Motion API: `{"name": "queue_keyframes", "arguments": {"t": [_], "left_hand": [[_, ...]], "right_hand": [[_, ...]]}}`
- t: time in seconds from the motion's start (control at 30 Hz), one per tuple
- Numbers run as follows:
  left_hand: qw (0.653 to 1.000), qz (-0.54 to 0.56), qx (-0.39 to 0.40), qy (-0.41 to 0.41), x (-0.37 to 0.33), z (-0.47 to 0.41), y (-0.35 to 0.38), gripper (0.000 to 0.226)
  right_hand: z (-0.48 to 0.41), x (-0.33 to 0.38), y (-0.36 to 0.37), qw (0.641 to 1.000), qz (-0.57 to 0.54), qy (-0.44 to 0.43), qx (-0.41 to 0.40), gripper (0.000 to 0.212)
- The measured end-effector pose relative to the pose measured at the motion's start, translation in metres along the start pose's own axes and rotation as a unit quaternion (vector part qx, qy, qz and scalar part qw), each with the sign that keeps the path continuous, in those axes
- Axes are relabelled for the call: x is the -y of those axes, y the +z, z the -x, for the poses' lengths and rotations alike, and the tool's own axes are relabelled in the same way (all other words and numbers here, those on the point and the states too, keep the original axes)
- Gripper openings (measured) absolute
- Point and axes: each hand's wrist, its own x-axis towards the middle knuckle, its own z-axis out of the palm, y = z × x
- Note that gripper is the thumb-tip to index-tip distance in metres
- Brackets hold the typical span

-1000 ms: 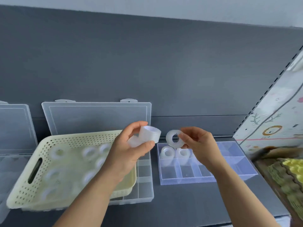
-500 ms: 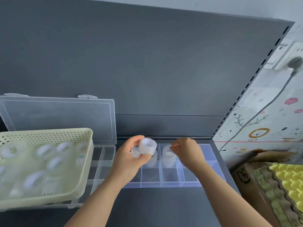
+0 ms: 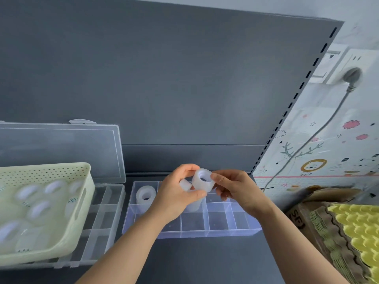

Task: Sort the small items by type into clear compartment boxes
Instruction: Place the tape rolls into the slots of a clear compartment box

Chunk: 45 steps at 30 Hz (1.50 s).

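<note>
Head cam: the translucent tape roll (image 3: pixel 203 179) is up between both hands, hole tilted toward the camera, just above the back row of the clear compartment box (image 3: pixel 205 234). Left hand (image 3: pixel 176 194) curls round it plus a smaller roll (image 3: pixel 184 184). Right hand (image 3: pixel 235 189) pinches its right rim and looks better placed to take it. Glossy, probably slippery.

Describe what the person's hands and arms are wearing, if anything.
Nothing visible: the left hand and right hand are bare, with no gloves, rings or watch, and no sleeves show anywhere up to the frame edge.
</note>
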Motion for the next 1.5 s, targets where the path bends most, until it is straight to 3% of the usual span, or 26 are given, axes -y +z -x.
{"name": "queue_keyframes", "arguments": {"t": [0.07, 0.13, 0.2, 0.27, 0.3, 0.37, 0.43, 0.5, 0.57, 0.6, 0.8, 1.07, 1.13, 1.2, 1.3, 1.5], "left_hand": [[0.996, 0.060, -0.018, -0.062, -0.006, -0.003, 0.009, 0.045], [0.964, 0.204, -0.039, -0.168, -0.009, -0.007, 0.015, 0.033], [0.879, 0.390, -0.051, -0.270, -0.012, -0.012, 0.015, 0.032], [0.791, 0.528, -0.050, -0.304, -0.012, -0.016, 0.013, 0.038], [0.776, 0.552, -0.045, -0.302, -0.011, -0.017, 0.013, 0.036], [0.807, 0.517, -0.032, -0.283, -0.012, -0.019, 0.015, 0.032], [0.874, 0.420, 0.006, -0.245, -0.010, -0.020, 0.021, 0.024], [0.957, 0.215, 0.043, -0.191, -0.005, -0.024, 0.026, 0.041], [0.989, 0.034, 0.061, -0.131, 0.005, -0.029, 0.033, 0.066], [0.993, -0.016, 0.066, -0.099, 0.007, -0.031, 0.037, 0.067], [0.964, -0.246, 0.089, 0.043, 0.016, -0.046, 0.055, 0.044], [0.941, -0.312, 0.102, 0.079, 0.032, -0.049, 0.057, 0.057], [0.933, -0.339, 0.070, 0.103, 0.033, -0.046, 0.046, 0.062], [0.918, -0.378, 0.050, 0.109, 0.033, -0.040, 0.030, 0.080], [0.903, -0.420, 0.049, 0.077, 0.037, -0.031, 0.011, 0.099], [0.915, -0.401, 0.036, 0.043, 0.043, -0.025, 0.007, 0.082]], "right_hand": [[0.001, -0.004, -0.012, 0.998, -0.042, 0.013, -0.038, 0.018], [0.003, -0.009, -0.024, 0.996, -0.056, 0.025, -0.064, 0.016], [0.005, -0.015, -0.032, 0.995, -0.054, 0.029, -0.082, 0.015], [0.006, -0.022, -0.039, 0.993, -0.041, 0.031, -0.105, 0.013], [0.007, -0.025, -0.041, 0.992, -0.037, 0.031, -0.117, 0.013], [0.009, -0.031, -0.046, 0.989, -0.042, 0.029, -0.136, 0.012], [0.012, -0.035, -0.051, 0.986, -0.053, 0.025, -0.153, 0.010], [0.013, -0.038, -0.055, 0.983, -0.062, 0.021, -0.171, 0.009], [0.014, -0.039, -0.058, 0.979, -0.068, 0.020, -0.190, 0.010], [0.014, -0.039, -0.060, 0.978, -0.068, 0.019, -0.197, 0.010], [0.017, -0.043, -0.064, 0.976, -0.075, 0.020, -0.205, 0.010], [0.018, -0.046, -0.062, 0.978, -0.059, 0.026, -0.199, 0.011], [0.014, -0.045, -0.058, 0.981, -0.006, 0.027, -0.191, 0.012], [0.007, -0.042, -0.052, 0.982, 0.071, 0.020, -0.175, 0.016], [-0.004, -0.038, -0.042, 0.973, 0.174, 0.001, -0.149, 0.019], [-0.028, -0.046, -0.027, 0.923, 0.366, -0.063, -0.104, 0.031]]}}
